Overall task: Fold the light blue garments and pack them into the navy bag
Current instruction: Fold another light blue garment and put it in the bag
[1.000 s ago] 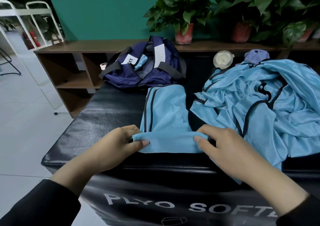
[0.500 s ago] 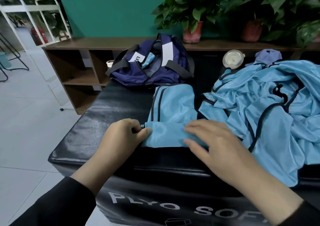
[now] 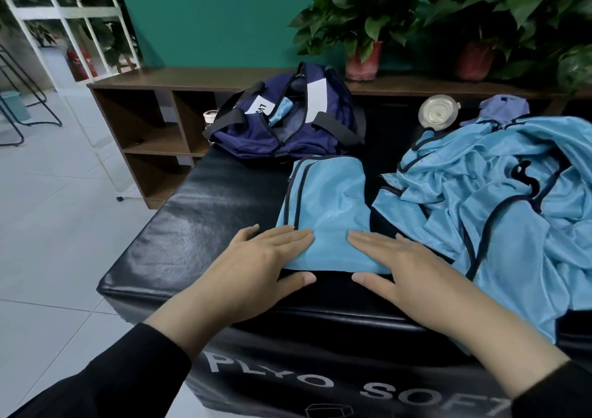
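Both flat, spread hands, left hand (image 3: 256,260) and right hand (image 3: 407,267), press the folded garment (image 3: 326,206) at center frame on the box (image 3: 198,225) lettered "PLYO SOFT".

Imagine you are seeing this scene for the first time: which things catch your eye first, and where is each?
First, two flat hands, the left hand and right hand, press the near end of a folded light blue garment on the black padded box. To its right lies a rumpled heap of light blue garments. Behind the folded piece sits the open navy bag, before a low wooden shelf bearing potted plants.
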